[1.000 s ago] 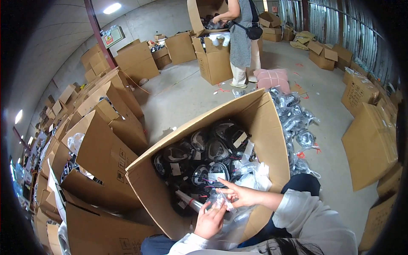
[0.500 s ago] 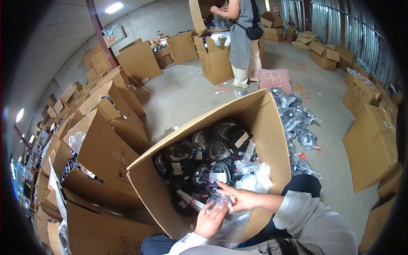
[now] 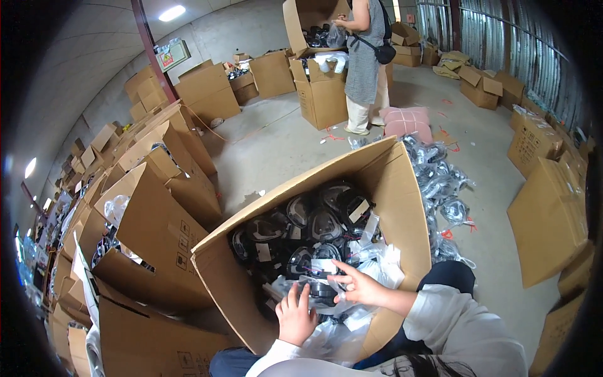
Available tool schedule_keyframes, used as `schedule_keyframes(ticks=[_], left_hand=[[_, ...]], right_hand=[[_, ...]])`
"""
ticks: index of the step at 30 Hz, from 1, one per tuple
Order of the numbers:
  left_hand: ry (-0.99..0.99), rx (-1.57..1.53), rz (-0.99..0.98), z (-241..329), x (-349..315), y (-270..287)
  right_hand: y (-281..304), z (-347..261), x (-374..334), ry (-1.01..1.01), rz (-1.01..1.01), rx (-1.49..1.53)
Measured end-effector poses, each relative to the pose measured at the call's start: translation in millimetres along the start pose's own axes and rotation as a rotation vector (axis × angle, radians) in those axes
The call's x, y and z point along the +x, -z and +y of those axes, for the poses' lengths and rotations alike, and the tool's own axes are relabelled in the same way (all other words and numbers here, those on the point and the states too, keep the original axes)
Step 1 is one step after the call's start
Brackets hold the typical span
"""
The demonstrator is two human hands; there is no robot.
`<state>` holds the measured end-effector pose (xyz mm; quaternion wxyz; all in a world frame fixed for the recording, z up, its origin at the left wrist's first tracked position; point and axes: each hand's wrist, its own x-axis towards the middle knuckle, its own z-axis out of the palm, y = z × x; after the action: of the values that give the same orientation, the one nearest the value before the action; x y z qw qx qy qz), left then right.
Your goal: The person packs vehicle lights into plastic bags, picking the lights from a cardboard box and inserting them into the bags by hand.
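Observation:
A tilted open cardboard box [image 3: 411, 207] stands before me, holding several black rounded items with clear, lens-like fronts [image 3: 326, 223] and white tags. Over its near side, my left hand [image 3: 296, 317] has its fingers stretched and apart, the fingertips beside a clear plastic bag [image 3: 339, 327]. My right hand [image 3: 361, 288] points its index finger forward toward a white tag, while its lower fingers and thumb close on the bag's film. Between the hands sits a black round item [image 3: 322, 290], partly covered by the film; its exact kind is unclear.
Bagged items [image 3: 440, 182] lie heaped on the floor right of the box. Large open cartons [image 3: 144, 232] line the left, and closed cartons [image 3: 546, 220] stand on the right. Farther off, a person [image 3: 364, 69] stands at stacked boxes near a pink bundle [image 3: 407, 122].
My hands have moved apart from being close together over the plastic. The left fingers have straightened, and the black item now shows between the hands. The distant person's hands have lowered onto a bag.

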<state>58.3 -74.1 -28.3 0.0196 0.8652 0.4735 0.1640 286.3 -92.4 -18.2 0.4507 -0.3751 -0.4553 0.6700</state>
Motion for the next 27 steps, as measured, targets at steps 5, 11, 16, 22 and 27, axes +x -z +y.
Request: schedule_keyframes(ticks=[5,11,16,22,27], left_hand=[[0.044,0.011,-0.594,-35,-13,-53],[0.032,0.351,-0.348,-40,-15,-66],[0.027,0.482,-0.114,-44,-7,-51],[-0.079,0.086,0.024,-35,13,-2],[-0.129,-0.199,0.419,-29,18,23]], right_hand=[[3,-5,-3,0.097,-0.099,-0.013],[15,-25,-15,0.121,-0.049,-0.073],[22,-34,-16,0.155,0.058,-0.102],[30,-32,-13,0.167,0.095,-0.119],[35,-27,-8,0.107,0.102,-0.127]])
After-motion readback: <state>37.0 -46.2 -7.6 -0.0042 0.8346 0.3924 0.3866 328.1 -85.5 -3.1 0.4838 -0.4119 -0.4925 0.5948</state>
